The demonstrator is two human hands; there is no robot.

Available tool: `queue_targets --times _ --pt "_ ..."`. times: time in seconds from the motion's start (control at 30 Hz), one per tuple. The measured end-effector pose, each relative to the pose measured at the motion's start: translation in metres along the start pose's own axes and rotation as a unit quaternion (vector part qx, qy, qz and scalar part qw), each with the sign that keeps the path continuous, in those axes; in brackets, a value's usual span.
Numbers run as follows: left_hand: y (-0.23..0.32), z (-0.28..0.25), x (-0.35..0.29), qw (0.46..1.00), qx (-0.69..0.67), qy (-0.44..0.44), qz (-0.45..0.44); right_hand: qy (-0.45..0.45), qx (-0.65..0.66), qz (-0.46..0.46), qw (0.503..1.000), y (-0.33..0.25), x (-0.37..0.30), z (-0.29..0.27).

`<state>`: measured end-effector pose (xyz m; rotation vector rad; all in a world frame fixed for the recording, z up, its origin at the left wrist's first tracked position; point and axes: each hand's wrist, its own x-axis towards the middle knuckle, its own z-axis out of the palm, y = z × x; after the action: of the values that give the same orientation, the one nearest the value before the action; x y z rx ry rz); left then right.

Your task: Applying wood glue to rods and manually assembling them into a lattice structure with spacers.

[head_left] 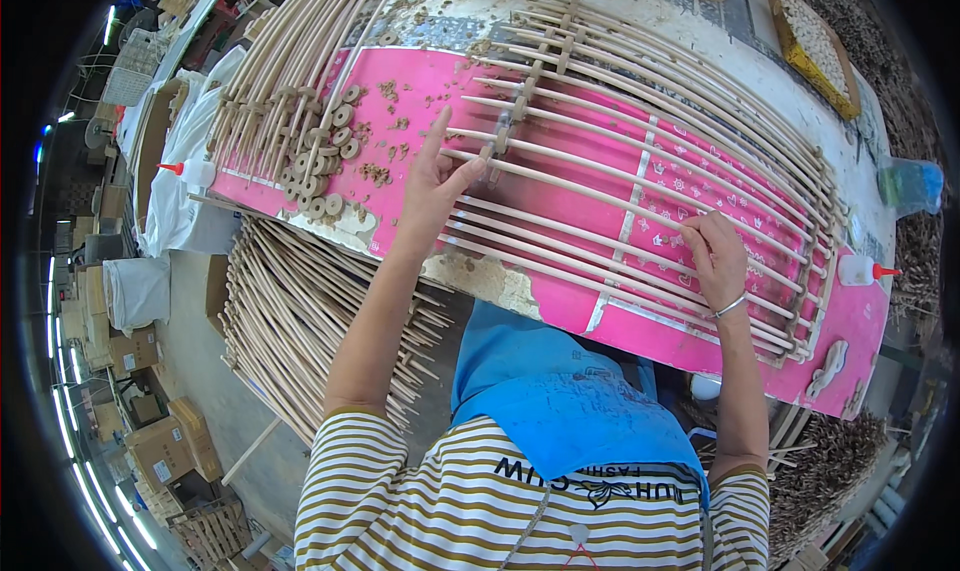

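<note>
On the pink-covered table lies a row of long pale wooden rods (590, 169), set side by side. Their left ends pass a wooden crosspiece (517, 101); their right ends meet another crosspiece (806, 271). My left hand (437, 176) is at the pointed left ends, thumb and index finger apart. Its thumb tip touches near the rod at the left crosspiece; the other fingers are partly hidden. Farther right, my right hand (718, 261) has its fingers curled in a pinch on one rod.
Wooden discs (320, 171) and a bundle of rods (290, 61) lie to the left. White bottles with red tips stand at the left (198, 173) and right (862, 270). More rods (300, 311) are below the table's front edge (480, 286). A box of small pale pieces (815, 46) sits far right.
</note>
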<state>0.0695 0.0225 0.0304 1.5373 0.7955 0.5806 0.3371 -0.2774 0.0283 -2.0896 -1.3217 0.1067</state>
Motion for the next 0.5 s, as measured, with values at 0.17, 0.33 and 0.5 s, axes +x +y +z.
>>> queue_targets --times 0.17,0.33,0.5 --pt "0.003 -0.005 0.001 0.992 0.126 0.000 -0.003 -0.007 0.024 0.018 1.000 0.012 0.001 0.003" --pt "0.005 -0.005 0.004 0.851 0.441 0.023 0.285 -0.023 0.014 0.006 1.000 0.019 0.001 0.003" --pt "-0.007 -0.002 0.009 0.847 0.466 0.008 0.257 -0.016 0.090 0.080 0.993 0.016 0.000 0.010"
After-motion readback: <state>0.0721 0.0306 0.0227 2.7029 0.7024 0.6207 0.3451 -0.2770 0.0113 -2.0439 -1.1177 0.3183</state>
